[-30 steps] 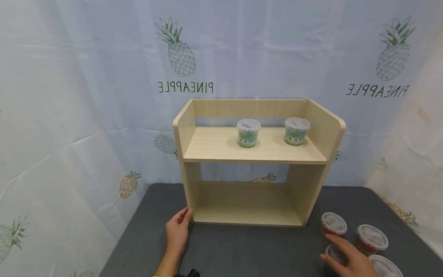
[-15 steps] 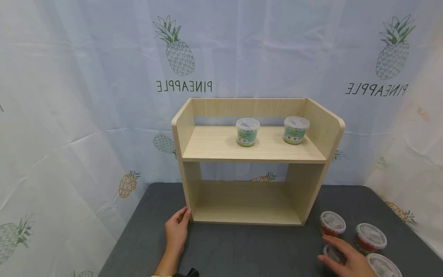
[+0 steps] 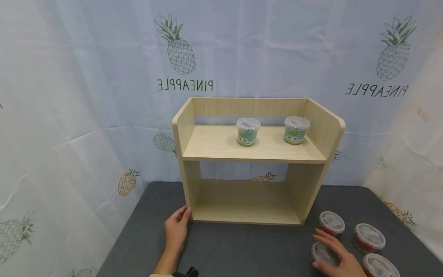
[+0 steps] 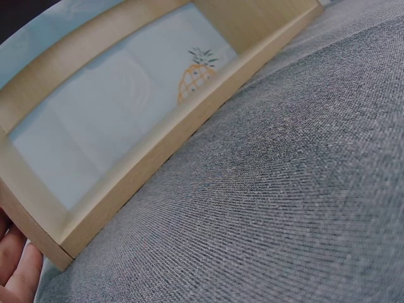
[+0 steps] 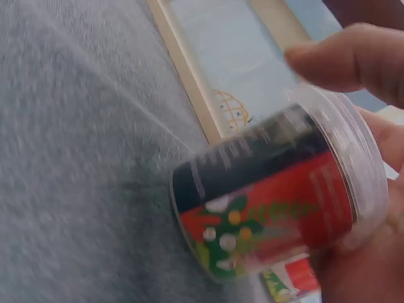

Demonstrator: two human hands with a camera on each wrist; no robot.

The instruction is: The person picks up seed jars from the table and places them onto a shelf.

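Note:
My right hand (image 3: 340, 258) grips a lidded plastic cup (image 5: 265, 196) around its clear lid, thumb on one side and fingers on the other. The cup's label is dark and red with a green printed pattern; in the head view mainly its lid shows between the fingers. My left hand (image 3: 177, 229) holds the lower left front edge of a two-tier wooden shelf (image 3: 254, 154). In the left wrist view, its fingers (image 4: 24, 274) lie along the outer side of the side panel. Two green-labelled lidded cups stand on the upper tier, one near the middle (image 3: 247, 132), one at the right (image 3: 295, 131).
Several red lidded cups stand at the right on the dark grey tabletop (image 3: 242, 250): one beyond my right hand (image 3: 331, 223), one farther right (image 3: 369, 237), one nearer (image 3: 380, 266). A pineapple-print curtain (image 3: 259, 46) hangs behind the shelf.
My right hand has shifted left with the red cup in its grip, away from the other red cups. My left hand has stayed at the shelf's edge.

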